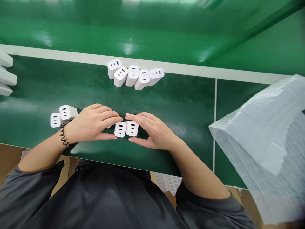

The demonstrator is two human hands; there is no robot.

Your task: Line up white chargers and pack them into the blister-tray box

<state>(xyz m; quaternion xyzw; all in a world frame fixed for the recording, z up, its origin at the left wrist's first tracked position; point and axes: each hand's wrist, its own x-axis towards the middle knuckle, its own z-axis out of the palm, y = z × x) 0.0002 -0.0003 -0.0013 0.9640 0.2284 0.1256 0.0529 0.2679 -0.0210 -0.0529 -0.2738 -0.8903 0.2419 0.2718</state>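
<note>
Two white USB wall chargers, a left one (120,129) and a right one (132,128), stand side by side with their port faces toward me. My left hand (91,124) has its fingertips and thumb closed about the left one. From the other side, my right hand (152,129) holds the right one between fingers and thumb. A sliver of another white piece (108,127) shows under my left fingers; the rest is hidden. Close to my left wrist are two more white chargers, one (68,112) partly against the other (55,120).
Several white chargers (133,75) form a loose row near the pale strip (190,68) at the back of the green table (181,105). More white pieces (7,76) lie at the left edge. Translucent bubble wrap (269,136) hangs over the right side.
</note>
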